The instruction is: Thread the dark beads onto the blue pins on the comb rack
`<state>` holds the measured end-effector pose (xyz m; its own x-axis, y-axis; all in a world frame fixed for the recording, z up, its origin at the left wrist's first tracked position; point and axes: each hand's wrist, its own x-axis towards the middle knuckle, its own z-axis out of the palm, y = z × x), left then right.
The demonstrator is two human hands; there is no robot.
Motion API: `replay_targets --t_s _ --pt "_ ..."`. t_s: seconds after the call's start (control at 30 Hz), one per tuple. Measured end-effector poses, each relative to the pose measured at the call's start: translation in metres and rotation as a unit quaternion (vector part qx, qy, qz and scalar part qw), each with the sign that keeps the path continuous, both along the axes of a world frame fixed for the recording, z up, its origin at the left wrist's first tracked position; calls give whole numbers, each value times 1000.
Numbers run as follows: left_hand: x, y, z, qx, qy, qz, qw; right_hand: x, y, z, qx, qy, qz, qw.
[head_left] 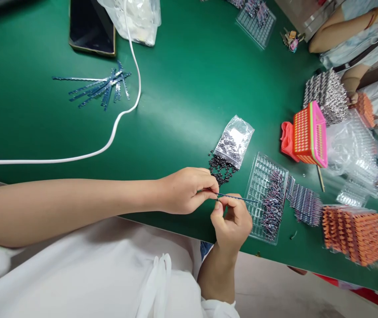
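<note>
My left hand (pixel 190 190) is closed, thumb and fingertips pinched together at one end of a thin dark blue strand (pixel 238 197). Just to its right, my right hand (pixel 233 221) is also pinched, its thumb and forefinger meeting the strand near the left fingertips. The strand runs rightward over a clear compartment tray (pixel 255 176). Whatever tiny piece lies between the fingertips is too small to make out. Small dark beads (pixel 222 170) lie loose just beyond my hands, beside a clear plastic bag (pixel 235 139) with more of them. Slim purple-blue pieces (pixel 273 205) fill the tray's right part.
Blue strips (pixel 104 86) lie near a phone (pixel 92 26) and a white cable (pixel 119 117). On the right are a stack of purple-blue pieces (pixel 304 203), orange bundles (pixel 354 234) and an orange-pink basket (pixel 310 134). Other people's arms (pixel 344 33) show at the upper right.
</note>
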<state>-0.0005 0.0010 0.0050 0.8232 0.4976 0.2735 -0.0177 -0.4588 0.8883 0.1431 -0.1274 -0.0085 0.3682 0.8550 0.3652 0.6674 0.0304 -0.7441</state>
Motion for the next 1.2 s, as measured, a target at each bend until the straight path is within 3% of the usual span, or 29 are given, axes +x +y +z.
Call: replay_targets --t_s 0.9,1.0,1.1,1.2 --pt "2 -1 -10 152 -34 -3 988 0 5 6 -38 -8 21 999" --pt "-2 14 -2 126 -31 47 990 3 3 5 -31 2 -5 1000" --pt "-5 31 9 18 23 179 983 6 1 5 -24 34 -36 998" --pt "-4 32 14 -85 42 164 982 4 2 5 -7 59 -17 998"
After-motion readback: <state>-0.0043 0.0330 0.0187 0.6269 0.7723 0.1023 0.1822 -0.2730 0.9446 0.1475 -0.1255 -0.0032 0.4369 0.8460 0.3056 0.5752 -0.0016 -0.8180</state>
